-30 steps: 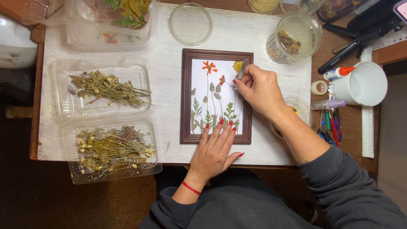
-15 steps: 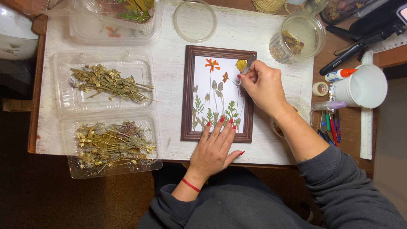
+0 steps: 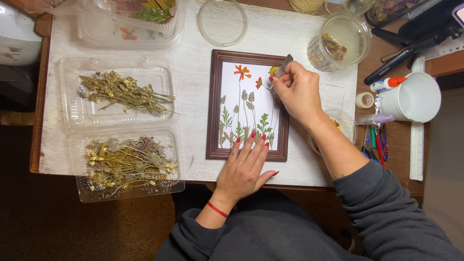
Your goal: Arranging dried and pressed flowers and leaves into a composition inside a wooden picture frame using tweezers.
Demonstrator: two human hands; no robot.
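Note:
A dark brown picture frame [image 3: 213, 106] lies on the white board, its white backing covered with pressed orange flowers, grey buds and green leaves. My right hand [image 3: 296, 92] hovers over the frame's upper right corner, pinching metal tweezers [image 3: 283, 65] whose tips sit beside a small yellow flower [image 3: 273, 71]. My left hand [image 3: 245, 167] lies flat, fingers spread, pressing on the frame's lower edge.
Two clear plastic trays of dried plants [image 3: 121, 94] [image 3: 128, 164] lie at the left, another with leaves [image 3: 140, 19] at top left. A round lid [image 3: 222, 21], a glass jar [image 3: 338, 41], a white cup [image 3: 413, 96], a glue tube [image 3: 384, 84], pens and a ruler [image 3: 415, 150] crowd the right.
My right hand with the tweezers has barely shifted near the frame's top right corner. My left hand stays on the bottom edge. The view moved slightly.

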